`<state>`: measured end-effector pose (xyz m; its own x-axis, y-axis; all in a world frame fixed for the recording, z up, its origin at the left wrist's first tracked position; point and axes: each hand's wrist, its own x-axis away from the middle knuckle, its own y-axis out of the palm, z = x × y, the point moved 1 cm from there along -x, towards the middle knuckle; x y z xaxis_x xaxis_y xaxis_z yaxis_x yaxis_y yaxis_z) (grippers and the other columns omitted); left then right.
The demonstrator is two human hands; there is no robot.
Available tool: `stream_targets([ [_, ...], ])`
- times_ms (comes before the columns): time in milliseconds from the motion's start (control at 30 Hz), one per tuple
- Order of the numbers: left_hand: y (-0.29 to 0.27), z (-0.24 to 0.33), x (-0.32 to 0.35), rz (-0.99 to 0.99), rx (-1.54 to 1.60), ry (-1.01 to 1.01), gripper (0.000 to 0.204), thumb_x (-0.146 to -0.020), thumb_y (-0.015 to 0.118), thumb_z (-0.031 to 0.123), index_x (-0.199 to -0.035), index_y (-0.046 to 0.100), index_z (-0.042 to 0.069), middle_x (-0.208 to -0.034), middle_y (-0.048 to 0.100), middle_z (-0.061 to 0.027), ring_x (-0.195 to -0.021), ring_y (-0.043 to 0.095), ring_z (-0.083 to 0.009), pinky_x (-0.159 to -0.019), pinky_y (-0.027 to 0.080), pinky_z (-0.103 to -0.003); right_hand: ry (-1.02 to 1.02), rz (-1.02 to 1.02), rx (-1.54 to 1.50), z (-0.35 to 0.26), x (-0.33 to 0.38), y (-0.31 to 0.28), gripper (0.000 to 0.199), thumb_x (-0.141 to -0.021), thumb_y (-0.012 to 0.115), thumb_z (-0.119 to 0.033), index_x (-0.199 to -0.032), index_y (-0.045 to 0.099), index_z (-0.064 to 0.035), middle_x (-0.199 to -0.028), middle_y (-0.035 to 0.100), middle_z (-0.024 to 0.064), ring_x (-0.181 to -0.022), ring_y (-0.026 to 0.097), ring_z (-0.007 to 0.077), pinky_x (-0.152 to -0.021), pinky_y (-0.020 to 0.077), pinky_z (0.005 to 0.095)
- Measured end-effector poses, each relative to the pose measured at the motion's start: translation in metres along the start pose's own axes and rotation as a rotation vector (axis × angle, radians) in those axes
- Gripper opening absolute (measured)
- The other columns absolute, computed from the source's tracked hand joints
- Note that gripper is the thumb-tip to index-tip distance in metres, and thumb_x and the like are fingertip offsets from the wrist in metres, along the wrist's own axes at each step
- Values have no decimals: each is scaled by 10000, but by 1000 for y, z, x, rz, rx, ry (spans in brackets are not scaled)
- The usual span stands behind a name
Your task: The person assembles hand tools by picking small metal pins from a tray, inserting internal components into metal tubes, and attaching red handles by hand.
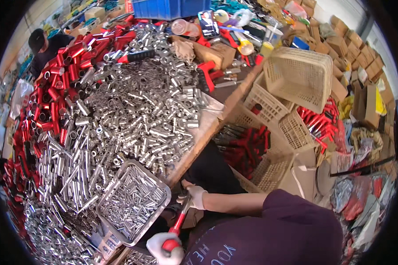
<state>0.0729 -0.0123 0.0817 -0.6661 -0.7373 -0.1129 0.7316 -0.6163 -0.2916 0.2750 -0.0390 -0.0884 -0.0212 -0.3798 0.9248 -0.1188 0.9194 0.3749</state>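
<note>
Behind the heap, far left: a person [44, 53] in a dark cap can be seen.
Red tubes [55, 115]: piled along the table's left side.
Silver rods [73, 172]: heaped beside them, with fittings [150, 119] spread to their right.
Tray [168, 194]: set at the table's near edge, filled with small pins [132, 201].
Left hand [166, 248]: gloved in white, closed around the red end of a tool [178, 223].
Tool: held aslant between both hands, just right of the tray.
Right hand [194, 196]: pale-gloved, curled around the metal end; its firmness cannot be told.
Crates [296, 79]: placed right of the table, red handles [252, 152] held in one.
</note>
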Motion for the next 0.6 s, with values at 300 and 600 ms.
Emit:
stream_targets([
  [300, 99, 65, -76, -532, -22, 307, 554, -758, 721, 292, -1205, 588, -8, -1092, 657, -184, -940, 671, -305, -852, 520, -357, -416, -204, -16, -72, 110, -59, 216, -931, 670, -257, -937, 552, -77, -763, 577, 67, -630, 603, 215, -566, 532, 370],
  [600, 50, 2, -45, -350, 80, -64, 498, -856, 630, 98, -1325, 511, -18, -1195, 644, -175, -1117, 637, -278, -987, 476, -353, -597, 497, 1759, -244, 76, -203, 600, -644, 785, -357, -1106, 675, 9, -975, 710, 172, -874, 676, 254, -778, 528, 391],
])
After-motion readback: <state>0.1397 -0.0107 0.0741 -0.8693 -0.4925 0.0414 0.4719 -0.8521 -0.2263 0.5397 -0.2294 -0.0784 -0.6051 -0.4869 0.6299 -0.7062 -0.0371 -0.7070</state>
